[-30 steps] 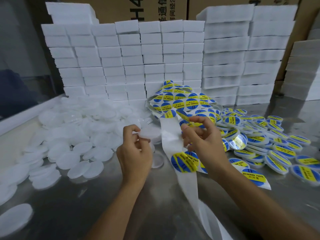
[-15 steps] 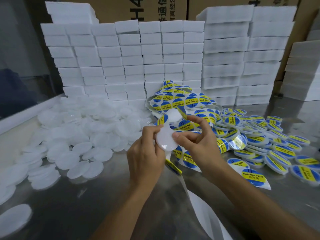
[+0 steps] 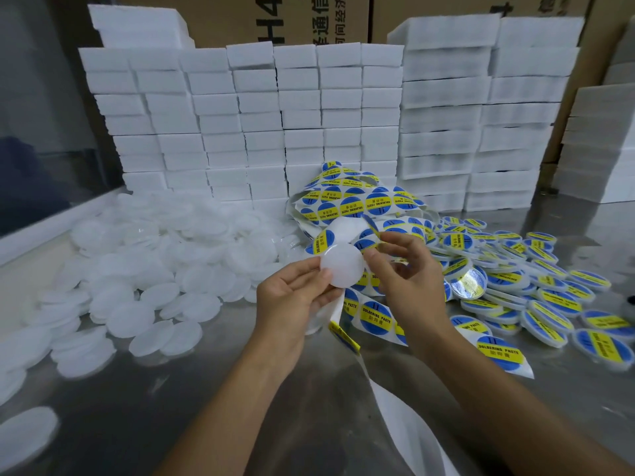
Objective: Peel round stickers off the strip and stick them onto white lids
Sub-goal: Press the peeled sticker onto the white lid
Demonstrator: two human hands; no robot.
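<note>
Left hand pinches one blank white lid by its edge, thumb on the face, held up over the metal table. Right hand sits just beside it, thumb and forefinger pinching one round sticker edge-on above the lid. The sticker strip trails down under both hands. Left: a heap of plain lids, too many to count. Right: a pile of labelled lids, easily dozens. Behind: stacked white foam blocks.
</note>
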